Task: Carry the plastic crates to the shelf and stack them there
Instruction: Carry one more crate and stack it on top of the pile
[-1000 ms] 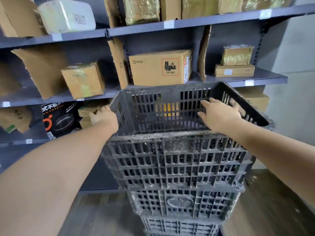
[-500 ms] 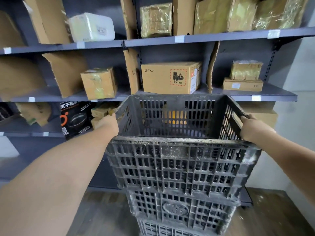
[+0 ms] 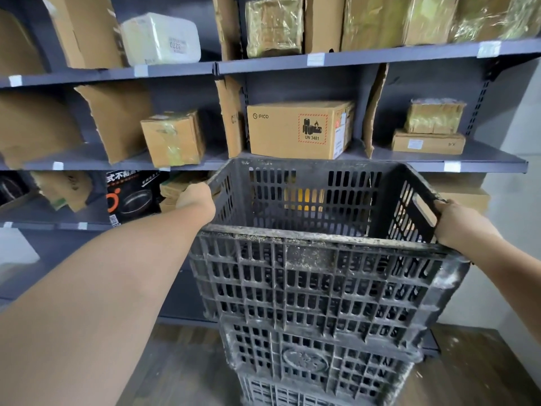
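A dirty black slatted plastic crate [image 3: 316,276] sits on top of a stack in front of the grey shelf [image 3: 483,164]. Two more crates [image 3: 316,361] show beneath it, the lowest cut off by the frame's bottom edge. My left hand [image 3: 196,199] grips the top crate's left rim near its far corner. My right hand [image 3: 459,222] is closed on the handle slot in its right wall. The inside of the top crate looks empty.
The shelf holds cardboard boxes, among them a PICO box [image 3: 298,130] just behind the crate, a taped box [image 3: 172,137] and a black pan carton [image 3: 131,194]. Cardboard dividers stand between bays. Dark wood floor [image 3: 474,373] lies below, a pale wall on the right.
My right hand has moved from inside the top crate to its right handle slot. The crate has straightened on the stack, and the view has tilted upward a little.
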